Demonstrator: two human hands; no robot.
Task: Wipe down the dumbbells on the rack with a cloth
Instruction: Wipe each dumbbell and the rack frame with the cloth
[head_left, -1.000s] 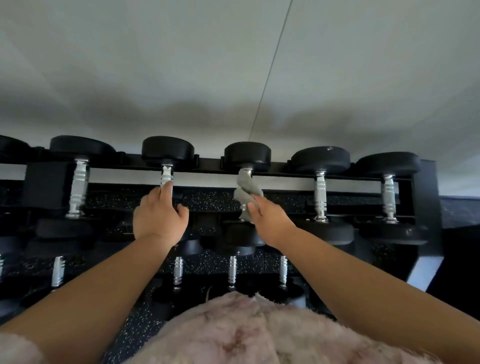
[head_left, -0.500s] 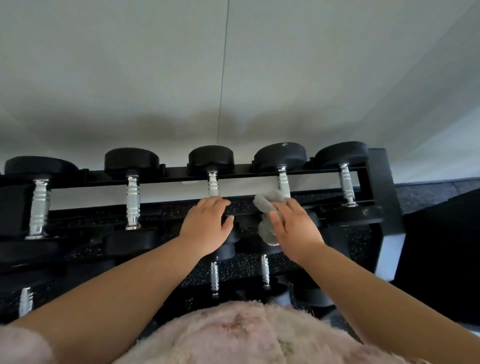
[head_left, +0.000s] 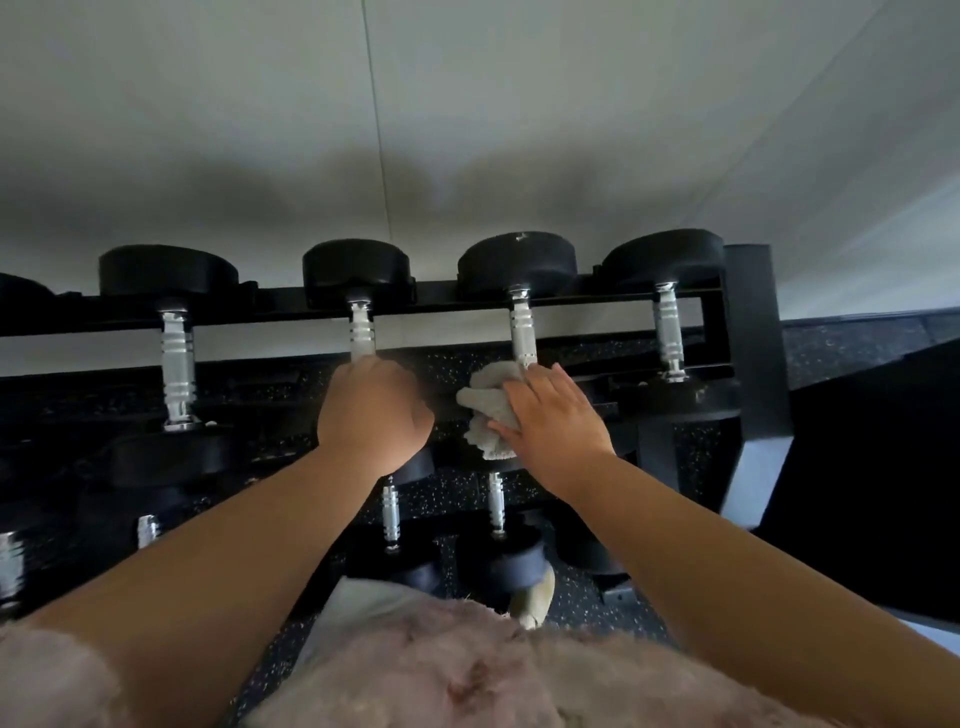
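Observation:
Black dumbbells with knurled chrome handles lie across the top tier of a black rack (head_left: 748, 338). My left hand (head_left: 371, 410) grips the lower part of the handle of one dumbbell (head_left: 361, 332) near the middle. My right hand (head_left: 556, 426) holds a bunched grey cloth (head_left: 485, 410) against the near end of the handle of the dumbbell to its right (head_left: 522, 332), which has a small white mark on its far head. The near heads of both dumbbells are hidden behind my hands.
Another dumbbell (head_left: 667, 332) lies at the rack's right end and one more (head_left: 176, 364) to the left. Smaller dumbbells (head_left: 496, 504) sit on the lower tier. A pale wall stands close behind. Speckled black floor shows below, beside my fluffy pink top (head_left: 415, 675).
Both hands have shifted one dumbbell to the right along the top tier. The cloth left the earlier handle for the marked dumbbell, and my left fingers have closed round the handle.

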